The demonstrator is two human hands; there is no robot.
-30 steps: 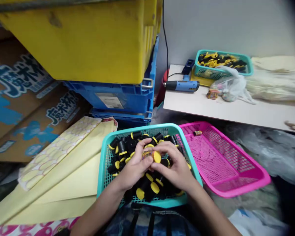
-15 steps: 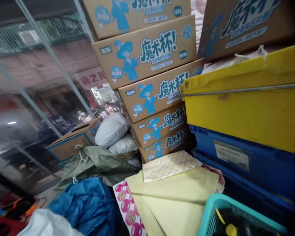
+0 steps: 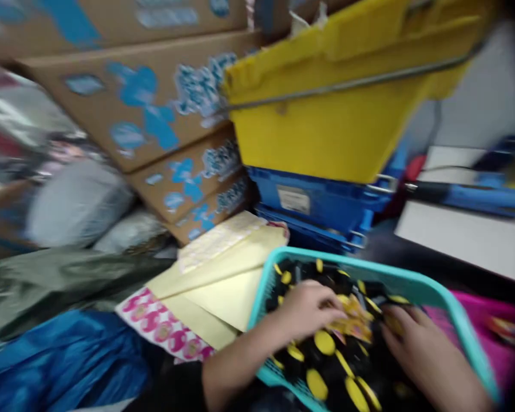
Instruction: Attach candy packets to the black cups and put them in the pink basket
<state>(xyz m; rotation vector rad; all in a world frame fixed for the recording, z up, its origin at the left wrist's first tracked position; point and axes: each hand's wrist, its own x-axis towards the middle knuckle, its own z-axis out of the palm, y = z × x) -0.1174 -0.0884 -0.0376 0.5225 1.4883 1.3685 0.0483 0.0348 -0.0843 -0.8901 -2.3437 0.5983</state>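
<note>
Gold wrapper [image 3: 352, 323], perhaps, blurred between hands [image 3: 309, 312] [image 3: 429, 357]

My left hand [image 3: 306, 312] reaches a gold wrapper [image 3: 352, 321] in the teal mesh basket [image 3: 369, 266]; right hand [image 3: 424, 355] just beside it, over black yellow-capped pieces [image 3: 325, 342]. Blurry.

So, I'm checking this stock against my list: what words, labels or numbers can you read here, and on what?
Cardboard cartons: blue print, too blurred to read.
White label on the blue crate: too blurred to read.
Yellow wrapper by the left hand: too blurred to read.
No text here can be read clearly.
</note>
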